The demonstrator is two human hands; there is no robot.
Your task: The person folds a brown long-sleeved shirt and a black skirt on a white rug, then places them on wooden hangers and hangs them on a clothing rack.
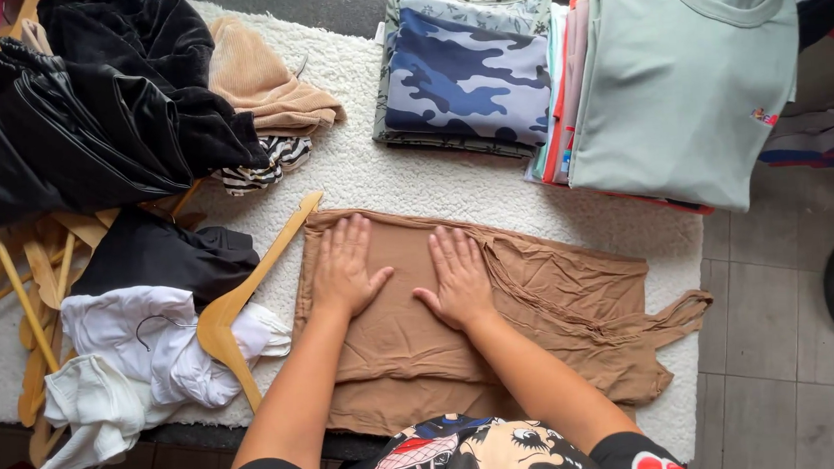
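Garment: my tan top (498,325) lies flat on the white shaggy rug (385,174), long axis left to right, straps (673,314) pointing right; thin, creased fabric.
Left hand: my left hand (345,267) is spread wide, palm pressed on the top's left part.
Right hand: my right hand (457,277) is likewise spread flat, just beside the left.
Surroundings: wooden hanger (249,305) touching the top's left edge; folded stack (470,75) beyond; mint shirt (685,78), cut off above.
Hidden: the top's near edge is behind my arms.
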